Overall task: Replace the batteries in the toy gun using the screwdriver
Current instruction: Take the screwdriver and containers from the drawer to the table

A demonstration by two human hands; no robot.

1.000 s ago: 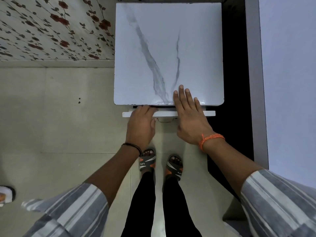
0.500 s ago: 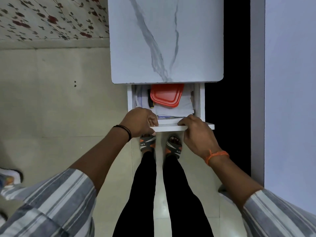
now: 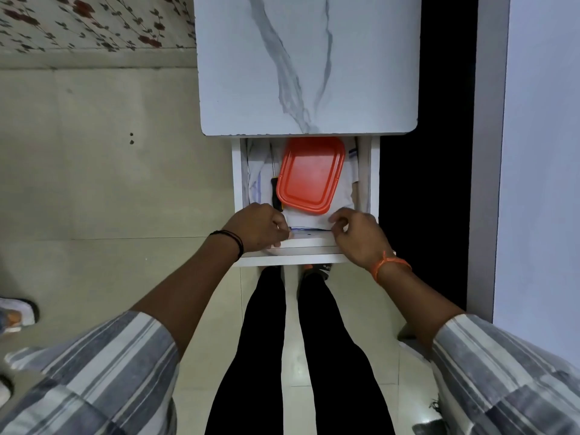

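The drawer (image 3: 306,260) stands open under the bench (image 3: 307,64). The left hand (image 3: 259,227) curls over its front edge; the right hand (image 3: 361,237) hovers there, loosely curled. The screwdriver (image 3: 275,186) lies inside, beside the red lid (image 3: 312,175).

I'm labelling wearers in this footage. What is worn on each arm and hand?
Both forearms are bare, with loose sleeves in grey and white stripes ending near the elbows. The left hand has a thin black band at the wrist. The right hand has an orange thread tied at the wrist. No gloves or rings show.
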